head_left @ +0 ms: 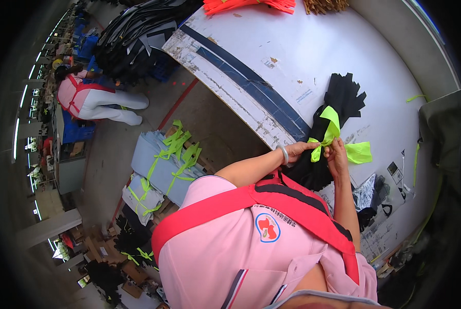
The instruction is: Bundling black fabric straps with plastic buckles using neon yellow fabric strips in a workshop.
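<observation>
A bundle of black fabric strips (pixel 344 94) lies on the white worn tabletop, its stepped ends pointing away from me. Around its middle runs a neon yellow-green fabric strip (pixel 331 119), knotted or looped, with one tail (pixel 359 153) spread to the right. My left hand (pixel 298 150) comes in from the left with its fingers pinched on the strip at the knot. On the other side, my right hand (pixel 336 156) also pinches the strip. The fingertips of both hands nearly meet there. How the knot is formed cannot be made out.
The table (pixel 230 98) has a dark blue band along its left edge. Orange-red strips (pixel 248 5) lie at its far end. Scraps and a clear plastic bag (pixel 365 193) sit at right. Light-blue bundles (pixel 158 165) with green ties are stacked below left. A person (pixel 94 96) bends over farther off.
</observation>
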